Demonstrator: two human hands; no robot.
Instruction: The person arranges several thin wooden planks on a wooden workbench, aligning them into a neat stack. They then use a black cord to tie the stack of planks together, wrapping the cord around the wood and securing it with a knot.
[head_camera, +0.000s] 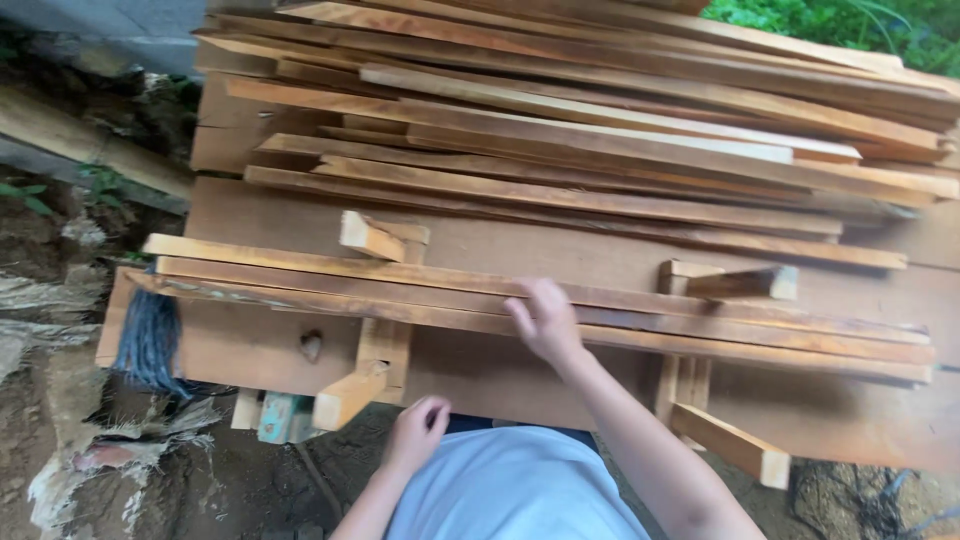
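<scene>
A: The biggest thing before us is the worktop (480, 375), a broad brown board that carries everything. Most of its far half lies under the stack of planks (600, 130), long reddish boards laid roughly parallel and reaching to the far right corner, flat on one another so, we judge, they cannot slide.

B: Nearer our edge we have the three long strips (700, 320), side by side, running almost from the left edge to the right edge. They sit on short cross blocks (385, 290), which seem to lift them off the surface so fingers can get beneath.

A: Our right hand (545, 320) lies on those strips about midway along, palm down, fingers spread over the top. We would call that a wide, flat grip, pressing rather than closing round anything.

B: And our left hand (418, 430) hangs below the near edge, just under a short wooden block (350, 395) that juts out there. Its fingers are curled loosely and hold nothing we can see.

A: Smaller things: another offcut (735, 445) sticks out from the near edge towards the right, and a small block (745, 283) rests on the strips beyond our right hand.

B: At the left edge a dark blue tuft of bristles (150, 340) hangs down over bare earth.
</scene>
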